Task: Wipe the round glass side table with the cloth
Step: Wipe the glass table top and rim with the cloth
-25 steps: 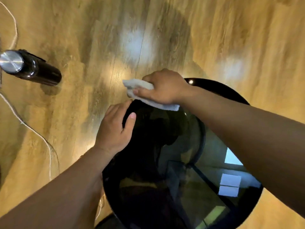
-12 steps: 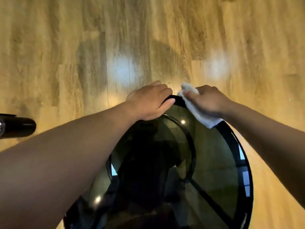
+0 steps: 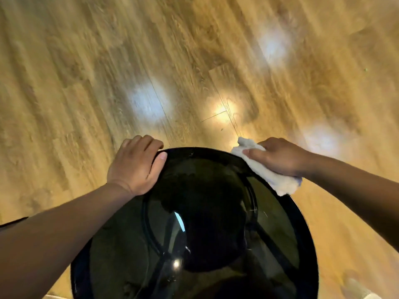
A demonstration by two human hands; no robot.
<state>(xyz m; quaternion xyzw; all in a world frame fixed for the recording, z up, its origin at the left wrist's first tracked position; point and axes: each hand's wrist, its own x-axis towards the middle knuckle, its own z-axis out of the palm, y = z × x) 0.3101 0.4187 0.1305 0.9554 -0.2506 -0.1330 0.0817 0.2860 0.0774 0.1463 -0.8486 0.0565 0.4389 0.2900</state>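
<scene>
The round glass side table (image 3: 200,152) has a dark tinted top with a black rim and fills the lower middle of the head view. My left hand (image 3: 136,167) grips its far left rim, fingers curled over the edge and thumb on the glass. My right hand (image 3: 278,156) presses a crumpled white cloth (image 3: 265,173) against the far right rim. Through the glass I see the black ring and bars of the table's frame.
Wood-plank floor (image 3: 151,61) with bright light reflections lies all around the table. A pale object (image 3: 356,288), partly cut off, sits on the floor at the lower right corner. A dark edge (image 3: 13,222) shows at the far left.
My right hand has slid the cloth along the rim toward the right, away from my left hand. The view has swung, and the black cylinder at the left has left the frame.
</scene>
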